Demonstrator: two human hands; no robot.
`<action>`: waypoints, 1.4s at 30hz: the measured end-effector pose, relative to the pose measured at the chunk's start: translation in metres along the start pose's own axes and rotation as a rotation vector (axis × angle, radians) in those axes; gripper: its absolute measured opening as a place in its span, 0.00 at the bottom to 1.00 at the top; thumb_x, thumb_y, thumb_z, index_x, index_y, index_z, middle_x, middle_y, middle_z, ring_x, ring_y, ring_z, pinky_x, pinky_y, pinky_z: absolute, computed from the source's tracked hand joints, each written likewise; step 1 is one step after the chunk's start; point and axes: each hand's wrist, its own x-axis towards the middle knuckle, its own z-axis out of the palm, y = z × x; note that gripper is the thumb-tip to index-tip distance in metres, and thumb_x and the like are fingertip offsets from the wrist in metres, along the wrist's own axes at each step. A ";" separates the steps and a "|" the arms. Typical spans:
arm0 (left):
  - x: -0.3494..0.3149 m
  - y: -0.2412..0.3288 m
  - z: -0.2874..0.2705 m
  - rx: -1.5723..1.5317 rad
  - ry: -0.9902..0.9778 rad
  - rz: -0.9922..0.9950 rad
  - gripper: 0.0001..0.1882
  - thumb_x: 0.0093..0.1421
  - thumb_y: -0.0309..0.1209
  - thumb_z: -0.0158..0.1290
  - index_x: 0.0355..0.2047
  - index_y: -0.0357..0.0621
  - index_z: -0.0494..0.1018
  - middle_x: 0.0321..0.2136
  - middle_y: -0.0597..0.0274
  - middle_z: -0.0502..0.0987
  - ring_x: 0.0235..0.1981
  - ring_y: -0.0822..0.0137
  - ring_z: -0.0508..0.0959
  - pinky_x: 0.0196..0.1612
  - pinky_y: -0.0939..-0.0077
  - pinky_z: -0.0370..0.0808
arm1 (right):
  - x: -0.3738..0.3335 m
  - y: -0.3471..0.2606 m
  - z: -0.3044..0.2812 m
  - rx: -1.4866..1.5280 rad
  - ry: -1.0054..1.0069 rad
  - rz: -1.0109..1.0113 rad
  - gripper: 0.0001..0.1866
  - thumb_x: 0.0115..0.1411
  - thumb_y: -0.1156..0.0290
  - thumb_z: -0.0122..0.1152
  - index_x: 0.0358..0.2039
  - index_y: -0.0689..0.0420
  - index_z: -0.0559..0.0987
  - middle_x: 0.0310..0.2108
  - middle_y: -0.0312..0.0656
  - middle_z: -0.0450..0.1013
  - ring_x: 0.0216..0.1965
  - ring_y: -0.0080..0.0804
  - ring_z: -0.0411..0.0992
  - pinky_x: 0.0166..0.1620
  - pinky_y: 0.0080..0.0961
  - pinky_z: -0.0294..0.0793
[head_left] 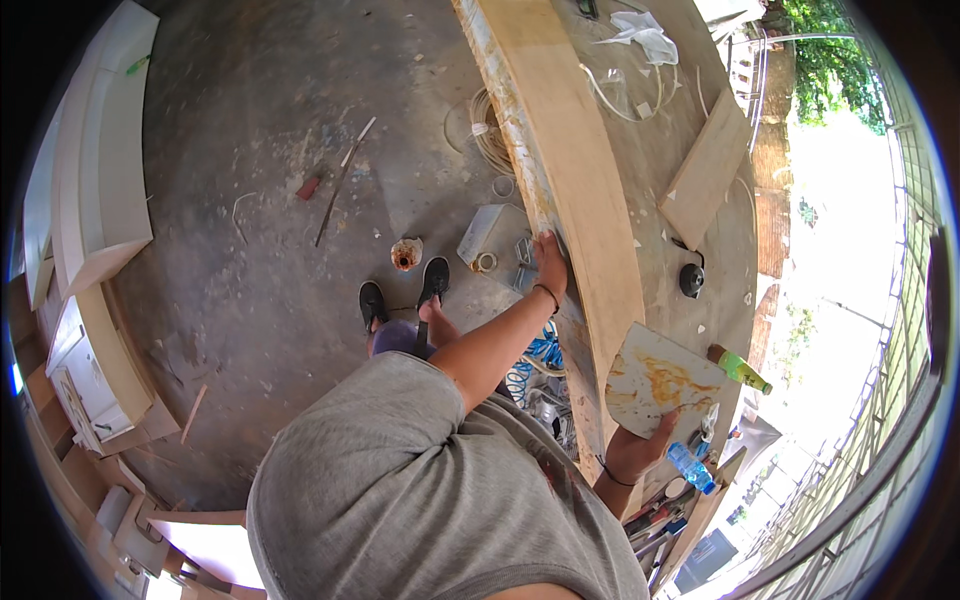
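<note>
Grey shirt [400, 490] nearest; board [580, 150], long axis running forward-left; left hand [550, 267] flat on edge [514, 120]; right hand [640, 454]: grip unclear.

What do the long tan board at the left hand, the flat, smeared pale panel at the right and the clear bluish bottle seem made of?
Long tan board: probably wood or plywood, matte and bare-looking, from its uneven tan tones.
Flat pale panel: perhaps coated board or plastic; orange-brown smears partly hide its finish.
Clear bluish bottle: likely glossy plastic, being see-through with highlights.
</note>
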 end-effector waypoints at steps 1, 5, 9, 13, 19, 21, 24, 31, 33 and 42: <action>-0.028 0.034 -0.006 0.121 -0.014 -0.076 0.40 0.62 0.60 0.23 0.65 0.45 0.40 0.66 0.51 0.36 0.67 0.54 0.35 0.64 0.51 0.33 | 0.000 0.002 -0.003 0.105 0.019 0.033 0.29 0.65 0.58 0.43 0.61 0.58 0.55 0.58 0.43 0.60 0.58 0.36 0.59 0.60 0.38 0.57; -0.020 0.044 -0.011 0.391 -0.037 -0.183 0.41 0.58 0.65 0.19 0.66 0.58 0.39 0.67 0.56 0.35 0.67 0.52 0.35 0.58 0.33 0.32 | 0.005 0.000 0.004 0.141 -0.053 0.035 0.29 0.65 0.56 0.42 0.61 0.58 0.55 0.58 0.42 0.59 0.59 0.36 0.58 0.61 0.38 0.56; 0.005 0.026 -0.012 0.441 -0.038 -0.233 0.41 0.58 0.66 0.17 0.66 0.57 0.38 0.67 0.57 0.34 0.67 0.51 0.35 0.60 0.35 0.33 | 0.007 -0.001 0.003 0.167 -0.083 0.032 0.28 0.65 0.55 0.41 0.61 0.58 0.56 0.59 0.42 0.59 0.59 0.36 0.58 0.61 0.39 0.55; 0.036 0.006 -0.018 0.496 -0.075 -0.207 0.45 0.55 0.69 0.16 0.66 0.57 0.38 0.67 0.58 0.34 0.67 0.52 0.35 0.60 0.37 0.33 | 0.004 0.001 -0.007 -0.341 -0.036 -0.078 0.28 0.65 0.55 0.40 0.61 0.58 0.56 0.58 0.42 0.59 0.59 0.35 0.58 0.61 0.38 0.55; 0.060 0.052 -0.052 -0.044 -0.393 -0.405 0.57 0.47 0.76 0.13 0.64 0.43 0.46 0.66 0.54 0.38 0.67 0.55 0.34 0.64 0.55 0.32 | 0.003 -0.005 -0.001 0.127 -0.016 0.049 0.28 0.65 0.55 0.41 0.60 0.58 0.57 0.58 0.42 0.59 0.59 0.36 0.58 0.61 0.39 0.56; 0.040 0.084 -0.059 0.054 -0.314 -0.515 0.61 0.41 0.80 0.14 0.65 0.44 0.42 0.66 0.56 0.36 0.67 0.56 0.34 0.64 0.52 0.33 | 0.003 -0.002 -0.009 0.118 -0.029 0.048 0.28 0.65 0.55 0.41 0.60 0.58 0.57 0.58 0.42 0.60 0.59 0.36 0.58 0.61 0.39 0.56; 0.037 0.088 -0.068 0.074 -0.318 -0.641 0.61 0.42 0.79 0.11 0.63 0.42 0.48 0.66 0.54 0.36 0.67 0.60 0.32 0.64 0.59 0.26 | 0.002 -0.002 -0.007 0.130 -0.047 0.050 0.29 0.65 0.55 0.41 0.61 0.57 0.56 0.58 0.42 0.60 0.59 0.36 0.58 0.60 0.40 0.56; 0.064 0.053 -0.056 -0.096 -0.367 -0.491 0.63 0.43 0.79 0.14 0.63 0.37 0.44 0.66 0.53 0.36 0.67 0.59 0.33 0.64 0.59 0.27 | 0.002 -0.005 -0.010 0.131 -0.064 0.044 0.29 0.65 0.54 0.41 0.61 0.56 0.55 0.59 0.42 0.59 0.59 0.36 0.58 0.61 0.40 0.56; 0.062 0.055 -0.052 -0.117 -0.383 -0.484 0.62 0.43 0.79 0.14 0.64 0.37 0.44 0.66 0.53 0.37 0.67 0.59 0.34 0.64 0.59 0.28 | 0.001 -0.003 -0.015 0.121 -0.044 0.029 0.29 0.65 0.54 0.41 0.62 0.55 0.55 0.59 0.41 0.59 0.59 0.36 0.58 0.61 0.40 0.56; 0.078 0.058 -0.043 -0.149 -0.350 -0.346 0.49 0.52 0.73 0.17 0.65 0.52 0.46 0.64 0.55 0.51 0.63 0.53 0.52 0.63 0.56 0.47 | 0.001 -0.007 -0.018 0.063 0.044 0.031 0.30 0.64 0.55 0.43 0.61 0.56 0.55 0.58 0.42 0.59 0.58 0.37 0.60 0.59 0.39 0.60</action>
